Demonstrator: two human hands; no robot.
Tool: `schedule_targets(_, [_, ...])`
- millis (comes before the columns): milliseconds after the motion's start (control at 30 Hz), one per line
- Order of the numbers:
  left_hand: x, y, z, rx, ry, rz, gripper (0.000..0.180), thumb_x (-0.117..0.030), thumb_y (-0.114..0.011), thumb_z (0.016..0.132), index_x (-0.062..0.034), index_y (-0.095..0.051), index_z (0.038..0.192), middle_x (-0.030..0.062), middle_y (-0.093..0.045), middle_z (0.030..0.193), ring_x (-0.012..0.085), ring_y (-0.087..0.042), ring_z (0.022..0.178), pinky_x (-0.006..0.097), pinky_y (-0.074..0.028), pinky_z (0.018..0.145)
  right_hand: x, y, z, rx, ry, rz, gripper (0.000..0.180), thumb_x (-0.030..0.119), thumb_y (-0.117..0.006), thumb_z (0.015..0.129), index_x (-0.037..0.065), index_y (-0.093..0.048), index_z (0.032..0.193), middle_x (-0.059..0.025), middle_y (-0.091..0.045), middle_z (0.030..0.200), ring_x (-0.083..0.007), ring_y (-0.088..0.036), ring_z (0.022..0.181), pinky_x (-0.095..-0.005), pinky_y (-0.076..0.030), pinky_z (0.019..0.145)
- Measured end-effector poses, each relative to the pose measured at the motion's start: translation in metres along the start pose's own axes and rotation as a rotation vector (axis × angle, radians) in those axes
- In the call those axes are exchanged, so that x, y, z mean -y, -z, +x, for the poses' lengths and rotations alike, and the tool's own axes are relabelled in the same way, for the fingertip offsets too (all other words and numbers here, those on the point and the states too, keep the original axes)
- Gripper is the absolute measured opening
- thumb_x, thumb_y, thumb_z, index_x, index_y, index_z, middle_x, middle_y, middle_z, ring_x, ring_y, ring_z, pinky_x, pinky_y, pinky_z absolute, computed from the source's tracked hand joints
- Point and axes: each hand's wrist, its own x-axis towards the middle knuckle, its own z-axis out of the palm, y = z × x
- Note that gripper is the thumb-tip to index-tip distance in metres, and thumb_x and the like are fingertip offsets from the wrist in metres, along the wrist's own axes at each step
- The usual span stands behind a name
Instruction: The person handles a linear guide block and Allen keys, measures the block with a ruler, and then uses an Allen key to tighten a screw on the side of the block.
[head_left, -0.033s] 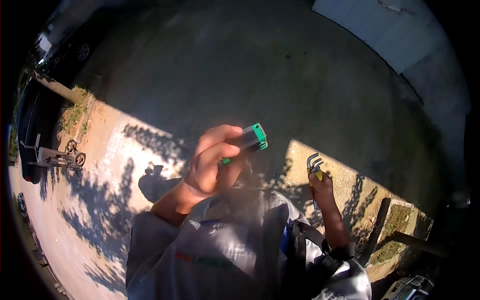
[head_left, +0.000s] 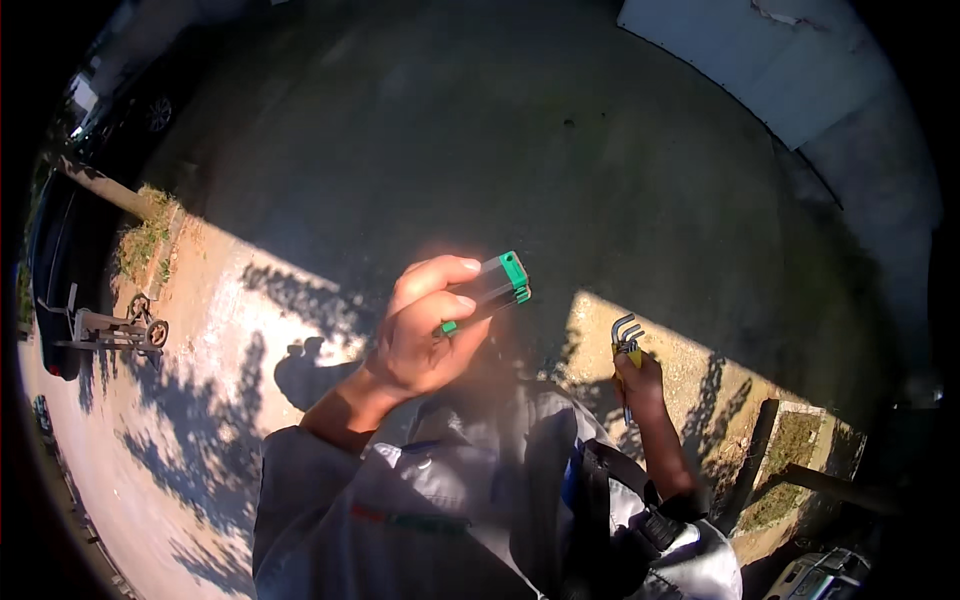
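My left hand [head_left: 420, 325] is raised at the middle of the picture, its fingers closed around a small plastic case [head_left: 515, 270]. The case has a see-through, smoky body and green ends; the fingers hide part of it, and what lies inside cannot be made out. Off to the right and a little lower, my right hand [head_left: 642, 378] grips a hex key set [head_left: 629, 337]. Its bent metal keys stand up above a yellow holder, and straight shafts show below the fist. Both hands are apart from each other, in front of my grey jacket [head_left: 430, 500].
On the left, a metal hand cart [head_left: 110, 328] lies on the sunlit ground near a dark car [head_left: 55, 240]. A tree trunk [head_left: 105, 187] rises from a planted patch. At right is a bordered planting bed [head_left: 795, 450]; a pale panel [head_left: 750, 60] fills the upper right.
The view has shifted slightly. My left hand has turned a little, showing more of the case's nearer green end; both hands keep their hold.
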Motion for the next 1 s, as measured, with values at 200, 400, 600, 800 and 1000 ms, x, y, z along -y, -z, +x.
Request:
schedule_targets(200, [0.183,-0.055,0.158,0.066,-0.019,-0.029,0.054,0.008,-0.079,0.071,-0.0087,-0.047,0.11,0.0215,-0.054,0.123,0.0304,-0.063,0.103,0.038,-0.055,0.085,0.089,0.003,0.139,-0.141,-0.117,0.156,0.032,0.037,-0.064,0.095,0.008,-0.052,0.086,-0.002,-0.049,0.056,-0.012,-0.044,0.039,-0.0271,-0.035,0.036])
schedule_targets(400, [0.339,-0.109,0.318,0.155,-0.151,0.02,0.055,0.007,-0.079,0.073,-0.0088,-0.046,0.113,0.0227,-0.053,0.127,0.0313,-0.063,0.106,0.039,-0.057,0.083,0.211,-0.018,0.31,-0.16,-0.154,0.326,0.019,0.02,-0.068,0.091,0.005,-0.057,0.086,0.0003,-0.051,0.059,-0.0083,-0.047,0.045,-0.0261,-0.036,0.04])
schedule_targets(600, [0.444,-0.14,0.445,0.305,0.055,-0.055,0.055,0.01,-0.076,0.074,-0.0103,-0.043,0.113,0.0231,-0.051,0.129,0.0308,-0.061,0.108,0.039,-0.054,0.089,0.398,-0.057,0.488,0.118,-0.049,0.279,0.022,0.012,-0.078,0.081,0.006,-0.057,0.088,-0.0001,-0.055,0.062,-0.0089,-0.049,0.046,-0.0256,-0.039,0.042])
schedule_targets(800, [0.554,-0.198,0.513,0.311,0.176,-0.321,0.05,0.012,-0.074,0.073,-0.0095,-0.044,0.107,0.0214,-0.055,0.122,0.0327,-0.062,0.104,0.039,-0.053,0.085,0.578,-0.098,0.579,0.446,-0.127,0.654,0.028,0.011,-0.073,0.08,0.005,-0.054,0.099,-0.0043,-0.053,0.06,-0.0125,-0.045,0.04,-0.029,-0.038,0.039])
schedule_targets(1000, [0.64,-0.222,0.577,0.365,0.132,-0.425,0.055,0.014,-0.073,0.073,-0.0131,-0.038,0.106,0.0183,-0.051,0.119,0.0289,-0.062,0.106,0.04,-0.054,0.088,0.662,-0.105,0.643,0.448,-0.196,0.754,0.028,0.011,-0.07,0.081,0.004,-0.056,0.104,-0.0082,-0.056,0.064,-0.0126,-0.044,0.039,-0.0293,-0.039,0.039])
